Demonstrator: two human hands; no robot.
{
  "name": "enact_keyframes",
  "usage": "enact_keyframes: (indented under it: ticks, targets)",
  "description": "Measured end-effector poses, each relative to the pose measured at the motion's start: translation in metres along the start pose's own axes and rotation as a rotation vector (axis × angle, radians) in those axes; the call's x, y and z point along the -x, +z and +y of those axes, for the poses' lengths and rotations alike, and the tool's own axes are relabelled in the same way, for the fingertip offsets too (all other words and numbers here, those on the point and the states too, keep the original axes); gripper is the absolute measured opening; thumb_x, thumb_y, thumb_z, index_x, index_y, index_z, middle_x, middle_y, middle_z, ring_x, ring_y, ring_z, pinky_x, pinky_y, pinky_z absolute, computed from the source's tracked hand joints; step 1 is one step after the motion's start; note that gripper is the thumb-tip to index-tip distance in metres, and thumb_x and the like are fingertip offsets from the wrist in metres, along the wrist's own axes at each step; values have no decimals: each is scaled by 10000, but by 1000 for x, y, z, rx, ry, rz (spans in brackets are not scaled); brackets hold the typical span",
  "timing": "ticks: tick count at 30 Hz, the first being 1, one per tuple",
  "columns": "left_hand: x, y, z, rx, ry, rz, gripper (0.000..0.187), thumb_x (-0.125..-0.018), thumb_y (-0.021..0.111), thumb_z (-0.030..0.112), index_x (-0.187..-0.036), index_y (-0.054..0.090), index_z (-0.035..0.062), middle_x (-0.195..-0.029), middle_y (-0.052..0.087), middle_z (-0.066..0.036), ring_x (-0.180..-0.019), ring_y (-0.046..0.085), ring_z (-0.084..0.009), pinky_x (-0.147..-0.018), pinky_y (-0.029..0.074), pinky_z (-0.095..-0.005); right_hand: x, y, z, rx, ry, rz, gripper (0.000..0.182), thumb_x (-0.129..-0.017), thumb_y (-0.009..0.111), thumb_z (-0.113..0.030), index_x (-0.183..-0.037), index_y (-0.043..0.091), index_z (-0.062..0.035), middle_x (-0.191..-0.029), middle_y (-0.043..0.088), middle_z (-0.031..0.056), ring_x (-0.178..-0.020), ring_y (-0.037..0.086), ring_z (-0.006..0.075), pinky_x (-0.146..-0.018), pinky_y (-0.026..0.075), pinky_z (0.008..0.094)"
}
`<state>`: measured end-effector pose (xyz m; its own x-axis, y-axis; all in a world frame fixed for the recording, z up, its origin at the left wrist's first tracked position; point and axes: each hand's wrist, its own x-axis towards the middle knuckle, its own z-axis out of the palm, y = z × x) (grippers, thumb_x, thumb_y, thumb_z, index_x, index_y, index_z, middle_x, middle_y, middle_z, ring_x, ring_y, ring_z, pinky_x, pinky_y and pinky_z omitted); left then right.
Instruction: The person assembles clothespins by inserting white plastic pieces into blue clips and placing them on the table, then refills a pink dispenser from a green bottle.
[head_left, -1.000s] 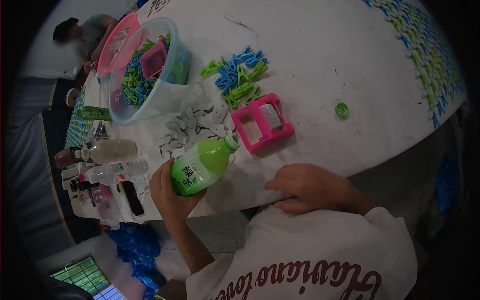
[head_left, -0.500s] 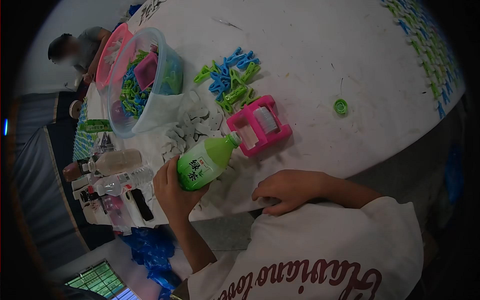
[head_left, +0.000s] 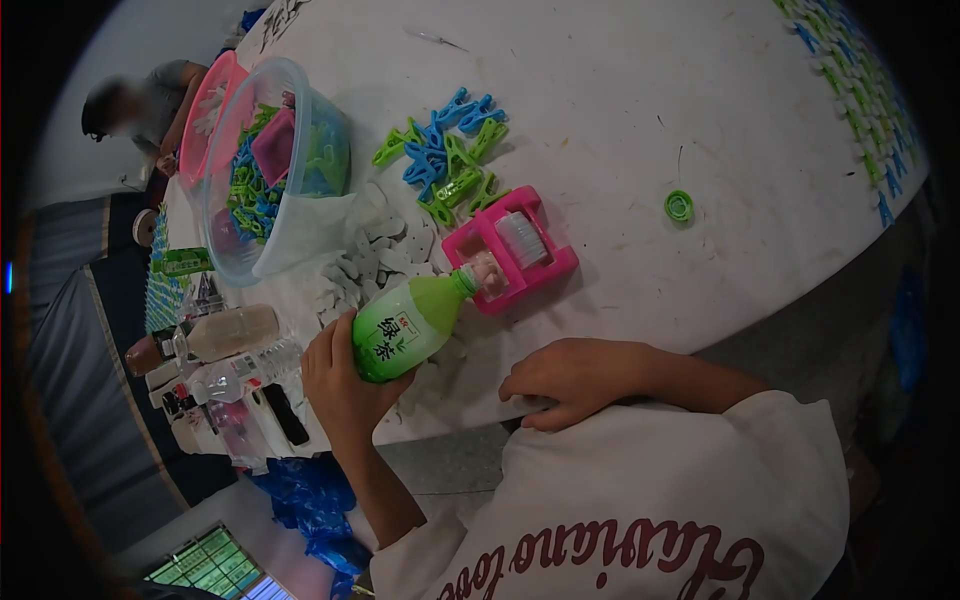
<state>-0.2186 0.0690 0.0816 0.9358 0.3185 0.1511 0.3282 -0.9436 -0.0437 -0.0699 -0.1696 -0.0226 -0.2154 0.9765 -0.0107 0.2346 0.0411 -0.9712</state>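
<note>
My left hand [head_left: 340, 375] is wrapped round a green tea bottle [head_left: 402, 330], which it holds tilted with the neck toward the upper right. The bottle's mouth meets one compartment of a pink two-part holder [head_left: 565, 262]. A shiny pinkish patch shows in that compartment just past the mouth; I cannot make out what it is. White round discs [head_left: 520, 240] stand stacked in the other compartment. My right hand [head_left: 560, 385] rests at the table's near edge, fingers loosely bent and thumb apart, with nothing visible in it. A green bottle cap [head_left: 679, 207] lies on the table.
Blue and green clips [head_left: 450, 150] lie loose beyond the holder. White flat pieces [head_left: 372, 240] are heaped beside a clear tub [head_left: 335, 110] of clips. Bottles [head_left: 235, 332] and a phone [head_left: 284, 412] stand left. Another person [head_left: 170, 100] sits at the far left.
A pinkish patch now shows in the holder's compartment at the bottle's mouth, where it looked pale before. The view has shifted slightly; both hands keep about the same pose.
</note>
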Motion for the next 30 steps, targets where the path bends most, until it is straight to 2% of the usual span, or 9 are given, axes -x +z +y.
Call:
enact_keyframes:
  ticks: [6, 8, 30]
  targets:
    - [0, 0, 1, -4, -5, -3, 851, -500, 924, 318, -1258, 619, 79, -1130, 662, -137, -1017, 642, -339, -880, 506, -448, -1, 0, -1, 5, 14, -15, 416, -886, 659, -339, -1183, 598, -54, -966, 663, 128, -938, 658, 314, -820, 522, 443]
    - [0, 0, 1, -5, -10, -4, 852, -501, 924, 317, -1260, 618, 80, -1132, 661, -137, -1020, 641, -338, -881, 505, -448, -1, 4, 2, -9, -49, 76, 368, -863, 680, -309, -1098, 600, -38, -900, 661, 149, -850, 671, 342, -760, 521, 455]
    - [5, -4, 9, -8, -32, -10, 899, -488, 931, 323, -1288, 598, 84, -1117, 657, -135, -995, 643, -332, -862, 506, -438, -1, 3, 0, -32, -32, 87, 356, -859, 678, -286, -1102, 606, -37, -898, 669, 147, -851, 677, 338, -759, 525, 449]
